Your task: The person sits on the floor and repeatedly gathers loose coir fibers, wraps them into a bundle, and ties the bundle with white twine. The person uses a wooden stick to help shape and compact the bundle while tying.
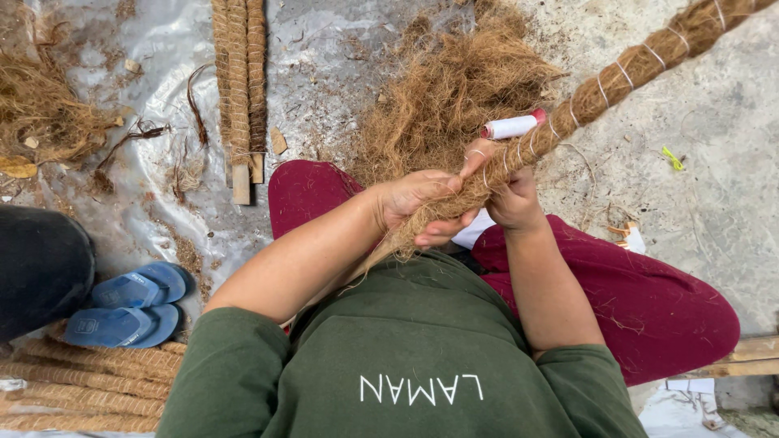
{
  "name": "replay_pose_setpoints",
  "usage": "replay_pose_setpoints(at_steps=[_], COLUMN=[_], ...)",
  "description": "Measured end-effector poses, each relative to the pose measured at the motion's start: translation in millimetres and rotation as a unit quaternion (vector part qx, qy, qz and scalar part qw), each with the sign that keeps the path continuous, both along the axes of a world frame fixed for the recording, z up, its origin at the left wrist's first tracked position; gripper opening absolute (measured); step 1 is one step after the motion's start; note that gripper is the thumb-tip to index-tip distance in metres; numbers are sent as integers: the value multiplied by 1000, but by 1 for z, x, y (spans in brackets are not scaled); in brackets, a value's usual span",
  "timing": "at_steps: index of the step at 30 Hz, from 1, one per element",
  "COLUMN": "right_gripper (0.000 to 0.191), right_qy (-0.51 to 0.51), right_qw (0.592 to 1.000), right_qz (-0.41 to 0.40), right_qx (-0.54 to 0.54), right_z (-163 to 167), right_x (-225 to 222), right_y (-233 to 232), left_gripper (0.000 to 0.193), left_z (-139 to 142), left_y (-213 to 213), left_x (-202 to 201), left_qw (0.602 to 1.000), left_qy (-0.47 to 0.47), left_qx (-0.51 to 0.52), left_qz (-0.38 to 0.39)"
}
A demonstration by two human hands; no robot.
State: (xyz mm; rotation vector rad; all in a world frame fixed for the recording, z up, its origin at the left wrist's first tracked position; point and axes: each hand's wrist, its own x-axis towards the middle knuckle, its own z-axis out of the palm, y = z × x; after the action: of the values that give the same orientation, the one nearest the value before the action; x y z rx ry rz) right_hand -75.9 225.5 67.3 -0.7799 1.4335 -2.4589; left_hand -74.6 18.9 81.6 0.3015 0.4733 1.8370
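Gripping the loose, unwound end of a coir-wrapped pole (617, 77), left hand (418, 203) is clenched around the brown fibre just above the lap; right hand (511, 195) grasps the same pole beside it, fingers also pinching a white thread spool (511, 126) with a red end. Pole runs up and right across bare concrete, bound in white thread turns. Loose coir heap (446, 89) lies behind hands. Finished poles (239, 73) on plastic sheet (324, 49); blue sandals (130, 304) at left
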Motion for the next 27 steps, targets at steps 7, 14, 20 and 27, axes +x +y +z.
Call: replay_pose_setpoints(at_steps=[7, 14, 20, 27], right_gripper=[29, 33, 30, 30], right_qy=[-83, -54, -81, -63], right_qw=[995, 996, 989, 976], right_qz=[-3, -18, -119, -139], right_qx=[-48, -63, 45, 154], right_z=[-18, -29, -36, -12], right_x=[2, 2, 2, 0], right_y=[-7, -7, -5, -9], left_gripper=[43, 44, 53, 58], left_z=[-4, 12, 18, 30], left_y=[-14, -26, -18, -17], left_x=[-2, 13, 30, 32], left_qw=[994, 981, 743, 600], left_qy=[75, 97, 441, 549], left_qx=[-45, -99, -329, -466], left_qz=[58, 136, 381, 349])
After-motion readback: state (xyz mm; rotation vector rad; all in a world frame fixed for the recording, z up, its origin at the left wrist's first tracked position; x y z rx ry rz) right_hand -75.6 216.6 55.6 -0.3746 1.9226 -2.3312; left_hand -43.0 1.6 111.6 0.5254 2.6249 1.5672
